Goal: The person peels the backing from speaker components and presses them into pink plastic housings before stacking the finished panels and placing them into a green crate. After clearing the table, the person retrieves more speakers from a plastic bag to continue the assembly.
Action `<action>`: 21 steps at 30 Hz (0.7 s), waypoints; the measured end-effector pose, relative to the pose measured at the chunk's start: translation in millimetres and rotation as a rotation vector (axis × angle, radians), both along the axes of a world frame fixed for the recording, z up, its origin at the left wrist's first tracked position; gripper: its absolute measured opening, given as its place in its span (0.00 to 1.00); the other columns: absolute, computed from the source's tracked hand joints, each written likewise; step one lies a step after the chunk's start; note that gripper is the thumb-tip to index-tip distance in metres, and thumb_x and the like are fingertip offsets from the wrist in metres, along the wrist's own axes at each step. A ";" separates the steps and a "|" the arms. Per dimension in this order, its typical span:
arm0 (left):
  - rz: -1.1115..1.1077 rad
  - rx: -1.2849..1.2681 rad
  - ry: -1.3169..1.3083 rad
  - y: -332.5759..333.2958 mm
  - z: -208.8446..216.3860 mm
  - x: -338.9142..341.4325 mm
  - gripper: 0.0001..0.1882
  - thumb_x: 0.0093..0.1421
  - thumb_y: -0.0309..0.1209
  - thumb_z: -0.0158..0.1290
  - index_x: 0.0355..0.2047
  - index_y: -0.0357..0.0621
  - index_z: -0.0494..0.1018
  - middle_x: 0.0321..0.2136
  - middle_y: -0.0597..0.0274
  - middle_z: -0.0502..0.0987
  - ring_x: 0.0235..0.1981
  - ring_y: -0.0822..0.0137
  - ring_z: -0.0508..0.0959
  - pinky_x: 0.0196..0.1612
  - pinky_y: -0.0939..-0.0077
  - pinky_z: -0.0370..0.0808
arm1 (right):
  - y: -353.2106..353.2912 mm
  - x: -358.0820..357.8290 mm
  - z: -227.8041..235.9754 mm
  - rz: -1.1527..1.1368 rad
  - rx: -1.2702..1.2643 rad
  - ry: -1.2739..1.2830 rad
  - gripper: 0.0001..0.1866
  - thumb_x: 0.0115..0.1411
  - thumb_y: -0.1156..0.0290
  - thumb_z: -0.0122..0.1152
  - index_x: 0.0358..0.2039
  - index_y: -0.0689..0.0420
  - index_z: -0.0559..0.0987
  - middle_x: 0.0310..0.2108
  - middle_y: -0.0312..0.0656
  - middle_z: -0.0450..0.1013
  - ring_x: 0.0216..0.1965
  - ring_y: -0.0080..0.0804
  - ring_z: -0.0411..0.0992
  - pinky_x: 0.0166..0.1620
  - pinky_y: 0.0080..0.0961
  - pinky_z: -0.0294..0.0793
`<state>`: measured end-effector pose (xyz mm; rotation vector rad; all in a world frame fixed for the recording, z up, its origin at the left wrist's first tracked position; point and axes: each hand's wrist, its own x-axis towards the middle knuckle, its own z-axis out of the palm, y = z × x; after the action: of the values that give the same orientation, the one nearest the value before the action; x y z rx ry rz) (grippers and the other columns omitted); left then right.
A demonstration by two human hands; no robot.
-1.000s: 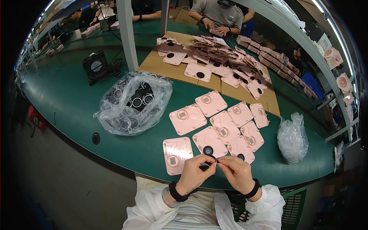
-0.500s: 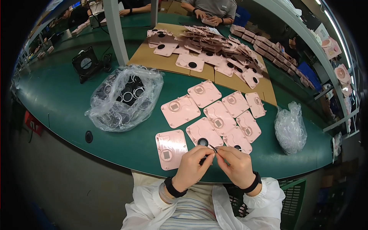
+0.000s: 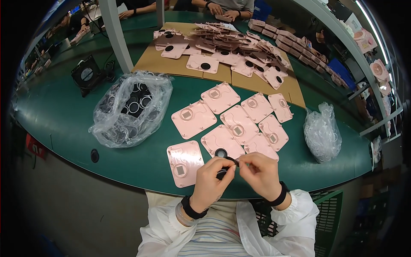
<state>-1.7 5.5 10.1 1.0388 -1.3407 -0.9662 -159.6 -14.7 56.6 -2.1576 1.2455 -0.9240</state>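
Observation:
My left hand and my right hand meet near the table's front edge, both closed in a fingertip pinch on a thin black piece; its full shape is hidden. Under the fingers of my left hand, a round black part shows partly. Just beyond, a black disc with a raised rim rests on a pink plastic panel. Several more pink panels lie around it, with square grilles inside round rims. One panel lies left of my left hand.
An open clear bag of black round parts with white rings stands at left. A crumpled clear bag sits at right. Beyond, panels with black discs pile on cardboard. A metal post rises at left; co-workers sit across.
The whole view has shifted slightly. My fingertips have moved a little apart along the thin black piece, and my right hand now covers the black disc that showed on the panel beside it.

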 end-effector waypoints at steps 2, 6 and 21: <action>-0.007 -0.003 -0.001 1.0 -0.4 0.3 0.05 0.56 0.20 0.55 0.33 0.32 0.73 0.26 0.57 0.75 0.23 0.71 0.77 0.24 0.80 0.73 | -5.9 -1.7 -1.7 -0.051 0.170 -0.214 0.13 0.51 0.81 0.63 0.38 0.64 0.77 0.44 0.44 0.73 0.25 0.15 0.66 0.27 0.12 0.64; -0.039 0.093 0.115 2.2 0.7 -2.3 0.05 0.56 0.21 0.55 0.33 0.32 0.73 0.26 0.58 0.75 0.23 0.72 0.76 0.24 0.81 0.73 | -7.0 7.2 -1.8 -0.008 0.263 -0.521 0.16 0.51 0.83 0.62 0.42 0.64 0.74 0.50 0.44 0.68 0.33 0.17 0.67 0.32 0.14 0.67; -0.289 0.913 0.910 34.7 -4.3 32.6 0.06 0.62 0.28 0.51 0.35 0.37 0.72 0.28 0.64 0.73 0.22 0.78 0.69 0.17 0.87 0.58 | -3.9 -6.5 16.9 0.449 0.594 -0.571 0.11 0.48 0.83 0.63 0.34 0.60 0.77 0.38 0.41 0.75 0.33 0.31 0.75 0.34 0.20 0.73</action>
<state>30.8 40.2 5.8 0.8342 -0.2430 -2.0520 -166.1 -18.6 73.5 -1.4614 0.6071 -0.7669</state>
